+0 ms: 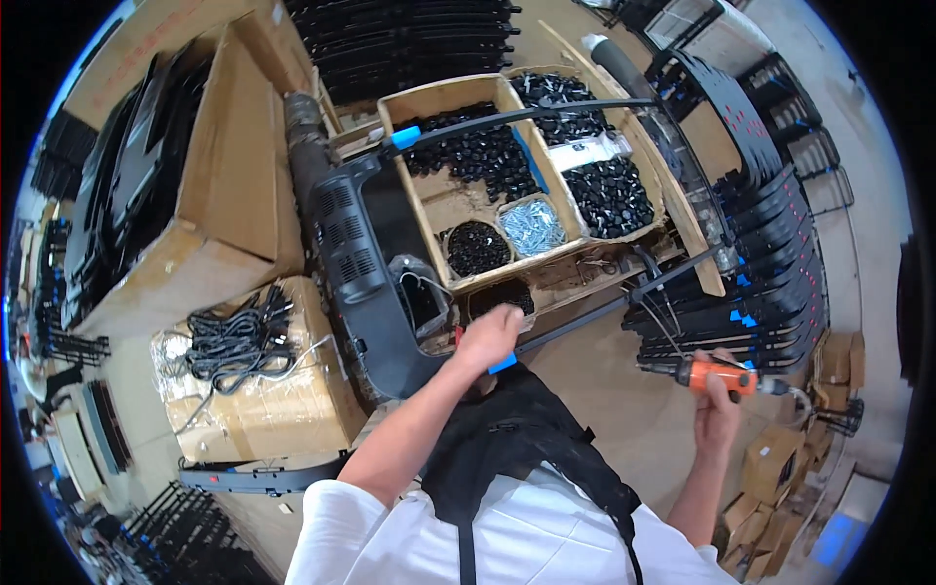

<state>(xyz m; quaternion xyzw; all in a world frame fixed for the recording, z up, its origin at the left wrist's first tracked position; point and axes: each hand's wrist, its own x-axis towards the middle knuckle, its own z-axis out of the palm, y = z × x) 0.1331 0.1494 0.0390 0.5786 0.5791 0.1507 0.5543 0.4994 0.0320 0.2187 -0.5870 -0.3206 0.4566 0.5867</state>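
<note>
My right hand [720,409] grips an orange and black power screwdriver [700,376], its tip pointing left. A cable or hose runs from the tool's rear end. With its fingers drawn together, my left hand [490,338] is at a small container of dark small parts [500,296]; anything within the fingers is hidden. Beside that hand a black plastic frame [343,239], with slotted vents at its left end, lies across the bench. Blue tape [502,364] shows on the frame's near edge, close to my left wrist.
Beyond the frame stands a divided cardboard tray [454,285] of black knob-like parts, silver screws [532,228] and black screws [477,249]. At left are a large carton [229,146] of black panels and a coiled black cable [239,336] on a box. Black frames [780,273] are stacked at right.
</note>
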